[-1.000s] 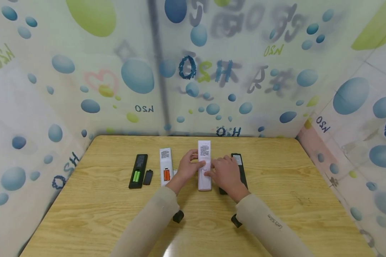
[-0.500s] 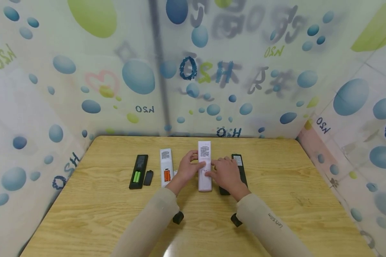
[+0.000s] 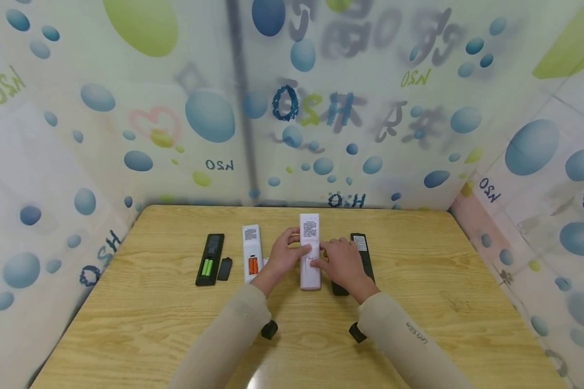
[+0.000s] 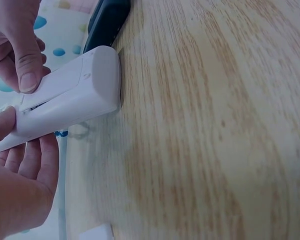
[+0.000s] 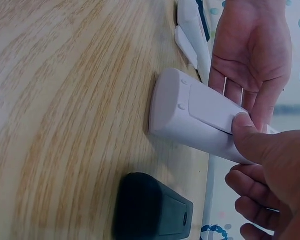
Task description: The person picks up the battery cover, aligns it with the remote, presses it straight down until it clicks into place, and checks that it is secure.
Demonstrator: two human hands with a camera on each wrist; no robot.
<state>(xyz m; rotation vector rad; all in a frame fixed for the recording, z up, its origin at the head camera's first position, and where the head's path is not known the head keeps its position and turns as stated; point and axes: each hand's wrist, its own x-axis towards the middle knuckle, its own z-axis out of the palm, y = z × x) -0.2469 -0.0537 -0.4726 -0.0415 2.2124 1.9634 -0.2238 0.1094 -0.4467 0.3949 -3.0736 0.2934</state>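
Note:
A white remote control [image 3: 310, 229] stands in the middle of the table, its labelled back towards me and its lower end down near the wood. My left hand [image 3: 286, 254] grips it from the left, thumb on the back, fingers curled underneath. From the right, my right hand [image 3: 343, 262] holds it with the thumb on the upper edge of the battery cover [image 5: 210, 106]; the other fingers are bent by its side. A narrow dark gap shows along the cover's edge in the left wrist view. Whatever is inside the compartment is hidden.
To the left lie a black remote [image 3: 216, 244] with green batteries, its loose cover [image 3: 225, 269], and a white remote [image 3: 251, 246] with orange batteries, its white cover [image 5: 185, 46] alongside. Another black remote [image 3: 366, 256] lies partly under my right hand. A patterned wall [image 3: 292, 183] stands behind the table.
The view has shifted very slightly. Both hands keep their hold on the white remote, with almost no visible movement.

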